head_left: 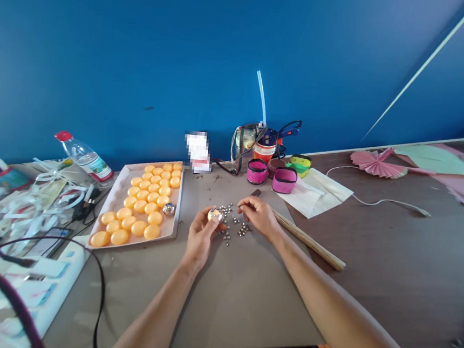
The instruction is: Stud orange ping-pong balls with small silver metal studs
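Observation:
My left hand [201, 231] is closed around a small ball [215, 214] that shows both orange and shiny silver on its surface. To the right of it my right hand [261, 215] hovers, thumb and fingers pressed together. Whatever is in that pinch is too small to make out. Loose silver beads [244, 229] lie scattered on the grey mat [226, 287] between and below the hands. On the left stands a shallow white tray [112, 191] with rows of orange balls [140, 206]. One silver-covered ball [169, 208] sits at the tray's right side.
A long wooden stick [311, 240] lies right of my right hand. Pink bands [284, 179], a white paper [319, 195] and a striped cup [264, 151] are behind. At left are a tilted bottle [90, 163], a power strip [58, 275] and looping cables [100, 287].

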Demonstrator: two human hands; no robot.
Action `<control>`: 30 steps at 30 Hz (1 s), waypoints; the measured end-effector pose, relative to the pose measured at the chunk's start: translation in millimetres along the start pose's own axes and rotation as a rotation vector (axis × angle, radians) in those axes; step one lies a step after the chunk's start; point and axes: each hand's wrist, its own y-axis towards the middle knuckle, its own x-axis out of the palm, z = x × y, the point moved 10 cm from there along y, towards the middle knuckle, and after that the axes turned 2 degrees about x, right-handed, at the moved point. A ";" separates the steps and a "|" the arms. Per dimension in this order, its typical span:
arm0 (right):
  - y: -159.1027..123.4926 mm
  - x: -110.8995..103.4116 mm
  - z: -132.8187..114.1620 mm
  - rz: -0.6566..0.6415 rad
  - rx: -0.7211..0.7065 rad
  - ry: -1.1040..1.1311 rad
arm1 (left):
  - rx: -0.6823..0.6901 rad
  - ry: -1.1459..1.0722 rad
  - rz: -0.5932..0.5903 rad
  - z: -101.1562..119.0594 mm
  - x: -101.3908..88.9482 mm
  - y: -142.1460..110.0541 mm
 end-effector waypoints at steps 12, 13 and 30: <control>-5.9 21.3 12.9 -0.176 0.258 0.730 | -0.037 -0.062 -0.065 -4.7 6.0 -0.6; -6.6 22.9 12.8 -0.191 0.269 0.733 | -0.038 -0.060 -0.060 -5.2 5.2 -0.5; -2.7 18.5 22.1 -0.085 0.249 0.800 | -0.021 -0.103 -0.059 -0.5 7.6 -0.8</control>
